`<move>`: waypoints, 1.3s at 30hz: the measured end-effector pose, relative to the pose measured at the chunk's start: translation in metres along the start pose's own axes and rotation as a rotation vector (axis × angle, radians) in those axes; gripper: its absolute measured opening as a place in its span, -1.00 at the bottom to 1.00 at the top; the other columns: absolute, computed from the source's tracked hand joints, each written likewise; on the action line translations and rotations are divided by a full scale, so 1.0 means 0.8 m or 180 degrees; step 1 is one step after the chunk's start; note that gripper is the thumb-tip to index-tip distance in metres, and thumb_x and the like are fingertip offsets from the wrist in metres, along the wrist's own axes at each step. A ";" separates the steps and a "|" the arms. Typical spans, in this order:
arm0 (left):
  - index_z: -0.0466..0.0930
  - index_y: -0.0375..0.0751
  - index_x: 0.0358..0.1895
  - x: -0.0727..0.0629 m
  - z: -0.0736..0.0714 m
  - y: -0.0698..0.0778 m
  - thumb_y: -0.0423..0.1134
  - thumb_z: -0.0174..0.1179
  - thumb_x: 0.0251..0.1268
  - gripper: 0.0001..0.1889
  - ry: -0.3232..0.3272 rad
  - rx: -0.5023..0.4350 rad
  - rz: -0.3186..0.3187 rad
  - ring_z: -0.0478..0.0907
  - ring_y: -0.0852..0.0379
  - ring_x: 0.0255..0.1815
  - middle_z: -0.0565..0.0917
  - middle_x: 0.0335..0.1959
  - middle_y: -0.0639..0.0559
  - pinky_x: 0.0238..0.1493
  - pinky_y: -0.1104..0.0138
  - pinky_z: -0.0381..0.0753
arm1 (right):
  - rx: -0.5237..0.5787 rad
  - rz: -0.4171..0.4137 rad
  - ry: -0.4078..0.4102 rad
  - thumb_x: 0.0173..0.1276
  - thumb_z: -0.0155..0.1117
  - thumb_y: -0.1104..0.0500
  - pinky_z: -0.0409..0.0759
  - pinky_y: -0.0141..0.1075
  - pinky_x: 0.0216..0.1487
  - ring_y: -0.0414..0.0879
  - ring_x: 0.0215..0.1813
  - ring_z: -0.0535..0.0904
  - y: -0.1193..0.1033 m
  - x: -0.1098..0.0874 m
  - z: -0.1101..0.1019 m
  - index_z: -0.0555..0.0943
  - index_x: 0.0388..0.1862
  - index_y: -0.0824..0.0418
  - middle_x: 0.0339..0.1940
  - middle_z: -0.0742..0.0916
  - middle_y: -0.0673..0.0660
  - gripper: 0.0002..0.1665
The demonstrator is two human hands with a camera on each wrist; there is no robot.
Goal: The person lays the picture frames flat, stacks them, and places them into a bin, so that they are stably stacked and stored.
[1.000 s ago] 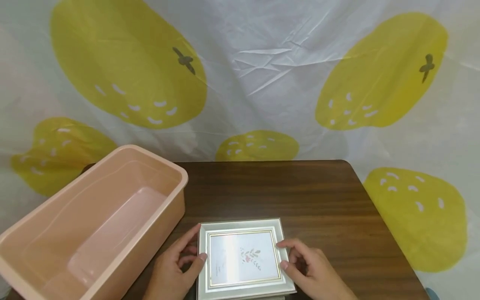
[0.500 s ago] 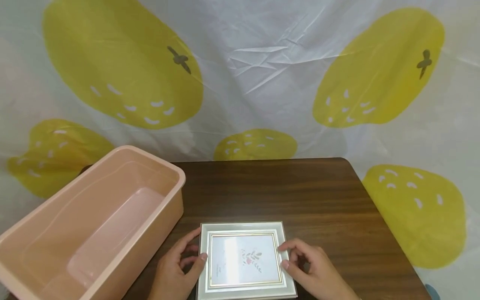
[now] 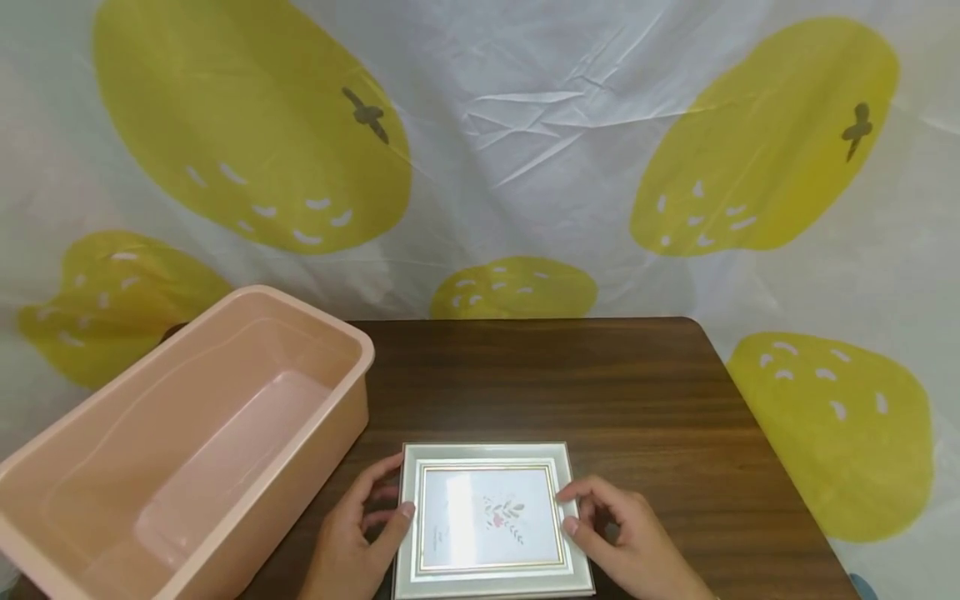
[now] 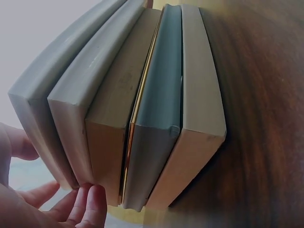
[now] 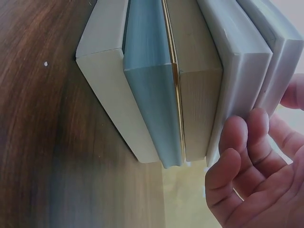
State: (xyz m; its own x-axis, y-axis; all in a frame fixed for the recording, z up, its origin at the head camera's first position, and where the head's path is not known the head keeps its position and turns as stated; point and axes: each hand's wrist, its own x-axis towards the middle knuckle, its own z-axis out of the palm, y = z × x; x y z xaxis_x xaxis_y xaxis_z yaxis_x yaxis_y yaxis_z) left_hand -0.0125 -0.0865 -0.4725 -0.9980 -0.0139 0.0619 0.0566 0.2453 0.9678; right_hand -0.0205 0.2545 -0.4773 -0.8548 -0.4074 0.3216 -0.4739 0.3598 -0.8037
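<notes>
A silver-white picture frame (image 3: 491,454) with a small floral print lies face up on top of a stack, at the front of the table in the head view. My left hand (image 3: 360,529) holds its left side, thumb on the rim and index finger along the edge. My right hand (image 3: 626,533) pinches the right side with thumb and index finger. Beneath it in the left wrist view are another white frame (image 4: 78,90), a tan frame (image 4: 107,128), a thin gold edge, a blue-grey frame (image 4: 154,128) and a cream frame (image 4: 202,85) lowest on the table.
A deep pink plastic bin (image 3: 300,450) stands at the left, angled, with nothing visible inside. The dark wooden table (image 3: 570,375) extends behind and right of the stack. A lemon-patterned cloth (image 3: 517,192) hangs behind the table.
The top picture frame has turned slightly and now sits squarer over the stack, its lower edge covering what showed beneath. Both hands have stayed at its sides, shifting only a little with it.
</notes>
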 end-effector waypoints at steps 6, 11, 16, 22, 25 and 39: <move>0.56 0.05 0.40 -0.001 -0.001 -0.002 -0.35 0.39 0.40 -0.46 -0.0003 -0.0150 0.0018 0.64 0.20 0.08 0.68 0.27 -0.04 0.02 0.36 0.76 | -0.0086 0.0022 0.0151 0.39 0.40 0.42 0.59 -0.40 -0.45 -0.30 -0.36 0.53 0.000 -0.002 0.002 0.65 0.16 0.06 -0.34 0.60 -0.11 -0.56; 0.50 0.00 0.45 -0.002 -0.003 -0.008 -0.37 0.36 0.41 -0.42 -0.0084 -0.0361 -0.0100 0.62 0.23 0.17 0.62 0.35 -0.07 0.09 0.37 0.75 | 0.0021 0.0151 0.0359 0.42 0.36 0.43 0.74 -0.33 -0.16 -0.20 -0.04 0.62 0.000 -0.005 0.004 0.60 0.32 0.13 0.00 0.67 0.01 -0.47; 0.36 0.01 0.58 -0.004 -0.008 -0.016 -0.33 0.30 0.48 -0.34 -0.0321 -0.0571 -0.0213 0.53 0.37 0.34 0.44 0.55 -0.06 0.20 0.40 0.66 | 0.0323 0.0353 0.0369 0.47 0.28 0.45 0.68 -0.32 0.23 -0.22 0.30 0.60 0.003 -0.011 0.008 0.47 0.48 0.19 0.37 0.63 0.11 -0.37; 0.22 -0.02 0.67 -0.006 -0.013 -0.022 -0.33 0.20 0.54 -0.30 -0.0572 -0.0688 -0.0086 0.47 -0.04 0.48 0.26 0.66 -0.20 0.25 0.43 0.57 | 0.0660 0.0750 0.0215 0.58 0.17 0.39 0.62 -0.32 0.26 -0.26 0.41 0.53 0.003 -0.015 0.013 0.29 0.64 0.14 0.55 0.51 0.15 -0.29; 0.13 -0.06 0.70 -0.005 -0.014 -0.026 -0.37 0.15 0.56 -0.27 -0.0742 -0.0804 -0.0010 0.36 -0.37 0.50 0.17 0.69 -0.28 0.26 0.40 0.57 | 0.0719 0.0915 0.0125 0.62 0.11 0.35 0.59 -0.31 0.27 -0.30 0.42 0.49 0.002 -0.016 0.016 0.19 0.70 0.10 0.57 0.46 0.28 -0.25; -0.15 -0.09 0.76 -0.002 -0.012 -0.038 -0.45 -0.07 0.64 -0.24 -0.1430 -0.1324 0.0507 -0.03 0.58 0.63 -0.30 0.73 -0.40 0.52 0.63 0.05 | 0.1139 0.1018 -0.0184 0.64 0.06 0.34 0.67 -0.28 0.20 -0.30 0.40 0.47 -0.004 -0.021 0.017 -0.02 0.79 0.01 0.64 0.26 0.50 -0.12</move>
State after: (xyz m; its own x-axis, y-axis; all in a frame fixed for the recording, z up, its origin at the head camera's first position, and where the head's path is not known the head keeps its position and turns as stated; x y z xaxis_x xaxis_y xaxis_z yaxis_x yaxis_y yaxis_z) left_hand -0.0124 -0.1034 -0.4998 -0.8860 0.4222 0.1918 0.1215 -0.1878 0.9747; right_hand -0.0019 0.2487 -0.4871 -0.9278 -0.3729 0.0099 -0.0778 0.1675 -0.9828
